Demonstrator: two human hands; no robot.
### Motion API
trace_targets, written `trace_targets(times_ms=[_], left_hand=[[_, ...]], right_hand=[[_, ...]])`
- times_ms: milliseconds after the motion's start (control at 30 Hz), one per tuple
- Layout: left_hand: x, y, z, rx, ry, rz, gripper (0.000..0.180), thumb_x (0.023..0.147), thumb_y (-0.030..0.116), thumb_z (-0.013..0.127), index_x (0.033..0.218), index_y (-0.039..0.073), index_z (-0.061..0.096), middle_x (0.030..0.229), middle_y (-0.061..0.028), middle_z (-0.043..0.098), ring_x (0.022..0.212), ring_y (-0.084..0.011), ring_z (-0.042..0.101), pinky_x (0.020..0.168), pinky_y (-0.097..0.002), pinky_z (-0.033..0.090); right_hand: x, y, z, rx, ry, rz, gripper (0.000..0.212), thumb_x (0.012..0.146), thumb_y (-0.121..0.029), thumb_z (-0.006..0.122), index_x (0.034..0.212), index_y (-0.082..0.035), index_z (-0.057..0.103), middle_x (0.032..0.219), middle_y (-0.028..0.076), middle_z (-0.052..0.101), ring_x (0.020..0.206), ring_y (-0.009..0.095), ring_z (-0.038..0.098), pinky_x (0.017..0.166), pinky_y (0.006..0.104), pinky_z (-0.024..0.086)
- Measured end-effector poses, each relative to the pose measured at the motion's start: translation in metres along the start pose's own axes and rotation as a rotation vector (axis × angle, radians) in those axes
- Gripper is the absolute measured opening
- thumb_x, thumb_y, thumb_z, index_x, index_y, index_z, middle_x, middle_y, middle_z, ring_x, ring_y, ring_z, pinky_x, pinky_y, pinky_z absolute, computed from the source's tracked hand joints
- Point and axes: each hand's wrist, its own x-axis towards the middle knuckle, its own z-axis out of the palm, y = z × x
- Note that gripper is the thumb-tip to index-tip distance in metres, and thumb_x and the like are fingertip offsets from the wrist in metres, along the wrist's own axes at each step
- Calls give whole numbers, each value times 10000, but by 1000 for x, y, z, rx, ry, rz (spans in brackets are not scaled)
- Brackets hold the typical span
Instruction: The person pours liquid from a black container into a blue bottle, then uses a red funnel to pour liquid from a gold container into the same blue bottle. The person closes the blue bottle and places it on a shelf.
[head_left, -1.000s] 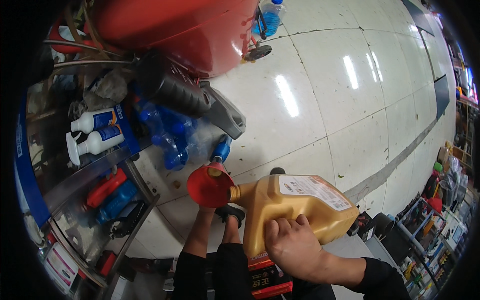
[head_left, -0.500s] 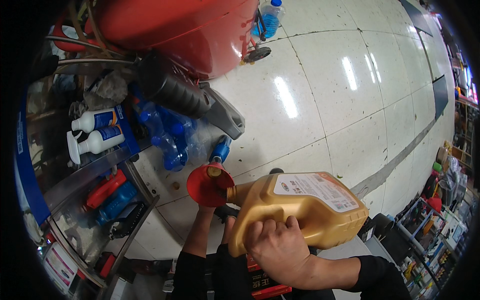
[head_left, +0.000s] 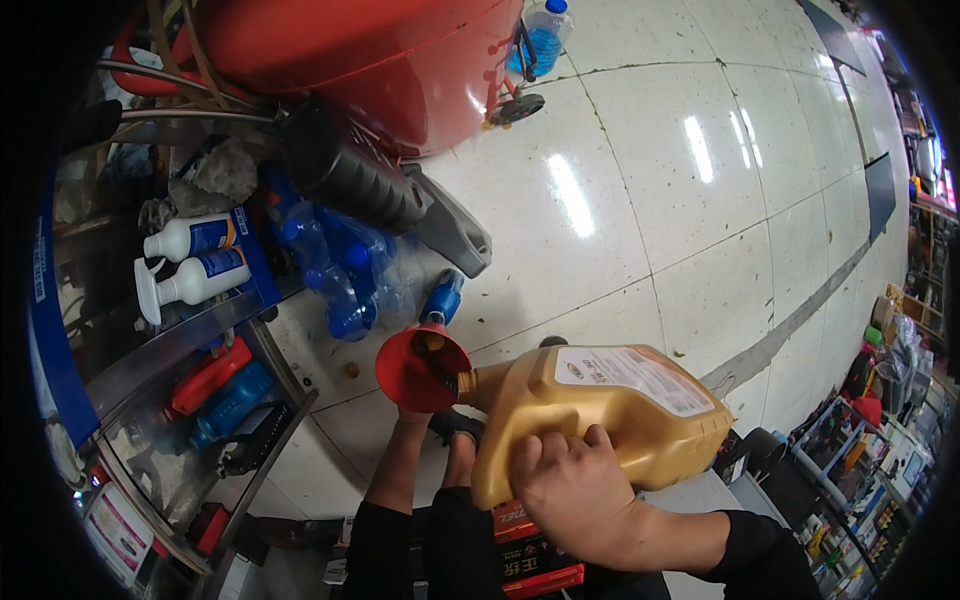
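A gold motor oil jug with a white label lies tipped on its side in the air. My right hand is closed around its handle. The jug's neck points left, its mouth at the right rim of a red funnel. A dark streak shows at the mouth, and a yellowish patch inside the funnel. My left hand is beneath the funnel, which hides its fingers and anything below the spout.
Behind the funnel are a blue bottle, a grey jug and clear bottles with blue caps. A large red drum stands at the far left. White spray bottles lie on a metal shelf unit at left.
The oil jug and my right hand have shifted slightly right, and the jug has rolled a little. The funnel has moved barely. The yellowish patch inside it looks different in shape.
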Motion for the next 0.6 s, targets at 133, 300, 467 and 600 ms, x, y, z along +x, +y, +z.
trace_targets(times_ms=[133, 300, 467, 600], left_hand=[[-7, 2, -3, 78, 61, 10, 580, 1141, 312, 450, 1655, 112, 268, 1670, -102, 382, 1523, -262, 400, 1286, -440, 304], [-14, 5, -4, 145, 118, 15, 579, 1138, 304, 459, 1651, 109, 274, 1667, -103, 388, 1519, -262, 407, 1283, -438, 310], [-21, 5, -5, 176, 156, 14, 578, 1135, 296, 467, 1648, 105, 280, 1663, -103, 395, 1514, -262, 414, 1280, -437, 315], [-24, 3, -6, 186, 165, 14, 578, 1132, 289, 474, 1646, 103, 285, 1660, -104, 400, 1510, -262, 420, 1277, -435, 320]], right_hand=[[-7, 25, 11, 90, 24, -53, 166, 824, -134, 672, 903, -37, 563, 713, 95, 624, 621, 263, 674, 667, 423, 499], [-13, 48, 26, 288, 44, -43, 319, 739, -172, 760, 958, -36, 572, 812, 105, 664, 795, 297, 715, 785, 450, 497], [-21, 62, 45, 398, 88, 12, 461, 663, -195, 816, 1046, -29, 619, 873, 110, 690, 867, 300, 714, 829, 430, 474], [-29, 73, 55, 477, 123, 12, 515, 640, -209, 838, 1079, -30, 636, 895, 112, 704, 873, 294, 714, 819, 415, 464]])
